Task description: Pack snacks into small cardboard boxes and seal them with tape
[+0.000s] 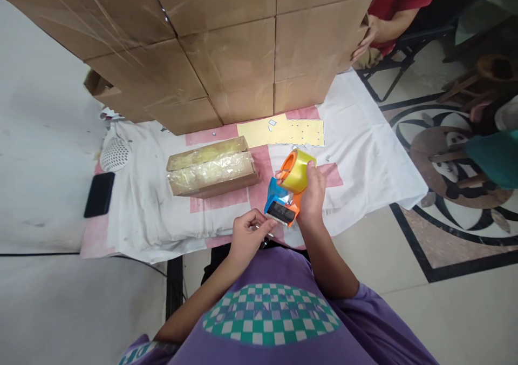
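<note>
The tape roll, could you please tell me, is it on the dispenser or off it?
On: the tape roll sits around the orange hub of the dispenser in the right hand.

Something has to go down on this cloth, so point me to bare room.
Widest: the white cloth between the yellow sheets and its right edge. Smaller: wrinkled cloth between the black flat device and the taped box. Crowded: behind that box, by the stacked cartons, and front middle, where the right hand holds the tape dispenser near the left hand.
</note>
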Demonstrator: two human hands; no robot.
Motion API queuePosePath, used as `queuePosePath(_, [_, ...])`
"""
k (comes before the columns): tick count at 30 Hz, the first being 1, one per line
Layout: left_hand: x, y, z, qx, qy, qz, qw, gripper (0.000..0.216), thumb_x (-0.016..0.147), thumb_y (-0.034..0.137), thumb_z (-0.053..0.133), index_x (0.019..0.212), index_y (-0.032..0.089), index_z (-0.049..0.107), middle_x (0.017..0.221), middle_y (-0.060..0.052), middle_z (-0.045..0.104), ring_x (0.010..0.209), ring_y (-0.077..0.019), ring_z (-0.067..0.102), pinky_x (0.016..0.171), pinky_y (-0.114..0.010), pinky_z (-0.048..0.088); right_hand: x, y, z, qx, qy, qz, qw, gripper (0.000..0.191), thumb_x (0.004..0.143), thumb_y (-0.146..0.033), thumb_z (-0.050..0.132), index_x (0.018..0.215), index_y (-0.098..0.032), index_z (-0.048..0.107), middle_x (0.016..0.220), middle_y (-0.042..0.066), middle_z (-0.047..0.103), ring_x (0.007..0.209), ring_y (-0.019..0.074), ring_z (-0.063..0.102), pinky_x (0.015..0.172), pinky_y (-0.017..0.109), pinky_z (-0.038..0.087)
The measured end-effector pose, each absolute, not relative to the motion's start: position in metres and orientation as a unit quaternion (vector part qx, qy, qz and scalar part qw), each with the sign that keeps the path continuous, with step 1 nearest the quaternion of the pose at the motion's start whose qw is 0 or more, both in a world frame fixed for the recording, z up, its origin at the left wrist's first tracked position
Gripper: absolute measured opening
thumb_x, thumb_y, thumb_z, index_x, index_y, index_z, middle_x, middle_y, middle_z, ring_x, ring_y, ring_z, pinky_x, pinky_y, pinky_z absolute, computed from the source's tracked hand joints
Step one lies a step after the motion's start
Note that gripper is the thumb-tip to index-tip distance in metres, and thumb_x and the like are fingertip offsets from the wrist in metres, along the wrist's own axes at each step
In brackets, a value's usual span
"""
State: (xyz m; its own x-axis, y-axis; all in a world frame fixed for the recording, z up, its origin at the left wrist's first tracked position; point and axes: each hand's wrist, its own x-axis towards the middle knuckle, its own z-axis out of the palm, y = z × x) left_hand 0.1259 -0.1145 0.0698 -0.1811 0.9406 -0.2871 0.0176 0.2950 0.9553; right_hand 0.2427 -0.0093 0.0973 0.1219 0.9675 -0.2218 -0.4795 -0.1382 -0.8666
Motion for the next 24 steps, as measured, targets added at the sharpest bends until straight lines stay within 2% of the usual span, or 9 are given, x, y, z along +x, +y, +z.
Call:
queuePosePath(3, [0.123,-0.115,0.065,0.402,0.614,0.446,0.513,0.029,0.079,0.041,0.074,0.067,0.018,0.06,0.057,0.001,0.066,0.045,-0.0102,0.055,0.046,-0.02,0.042,0.242,-0.007,0.096,-0.47,-0.284,0.595,0.587,0.044,0.091,-0.064,0.053,0.099,-0.022,0.062,0.074,0.006,0.072,0.075,0.0265,0.074,0.059,0.038,0.061])
queuePosePath(8, [0.118,-0.118,0.059,0.429,0.613,0.431,0.504,0.022,0.081,0.038,0.072,0.073,0.018,0.065,0.069,-0.001,0.071,0.062,-0.013,0.064,0.058,-0.021,0.048,0.242,-0.009,0.091,-0.499,-0.295,0.578,0.574,0.043,0.092,-0.062,0.052,0.097,-0.022,0.063,0.076,0.005,0.071,0.079,0.0259,0.073,0.065,0.039,0.062])
queuePosePath(13, [0.115,-0.121,0.053,0.428,0.619,0.415,0.511,0.018,0.08,0.028,0.068,0.068,0.019,0.059,0.06,0.004,0.063,0.055,-0.011,0.058,0.055,-0.02,0.044,0.242,-0.019,0.089,-0.505,-0.293,0.54,0.606,0.033,0.09,-0.055,0.057,0.09,-0.023,0.065,0.077,0.004,0.071,0.084,0.0245,0.072,0.073,0.038,0.062])
queuePosePath(17, [0.115,-0.122,0.054,0.436,0.612,0.417,0.511,0.014,0.08,0.022,0.064,0.067,0.019,0.058,0.056,0.005,0.06,0.051,-0.0102,0.057,0.053,-0.019,0.043,0.243,-0.023,0.089,-0.473,-0.307,0.594,0.574,0.042,0.093,-0.059,0.048,0.082,-0.023,0.068,0.065,0.005,0.068,0.071,0.0257,0.071,0.066,0.042,0.061])
queuePosePath(22, [0.113,-0.124,0.062,0.526,0.588,0.384,0.48,0.02,0.083,0.019,0.059,0.063,0.02,0.058,0.054,0.004,0.056,0.051,-0.0092,0.052,0.054,-0.02,0.04,0.25,-0.03,0.085,-0.412,-0.319,0.675,0.523,0.053,0.094,-0.064,0.042,0.072,-0.023,0.069,0.06,0.007,0.066,0.078,0.0297,0.072,0.073,0.046,0.061])
queuePosePath(24, [0.102,-0.124,0.06,0.578,0.574,0.358,0.457,0.024,0.085,0.023,0.061,0.06,0.02,0.059,0.055,0.003,0.057,0.053,-0.0099,0.052,0.056,-0.02,0.041,0.258,-0.041,0.087,-0.419,-0.376,0.664,0.491,0.061,0.092,-0.071,0.037,0.069,-0.024,0.068,0.063,0.009,0.068,0.08,0.0303,0.072,0.071,0.046,0.061])
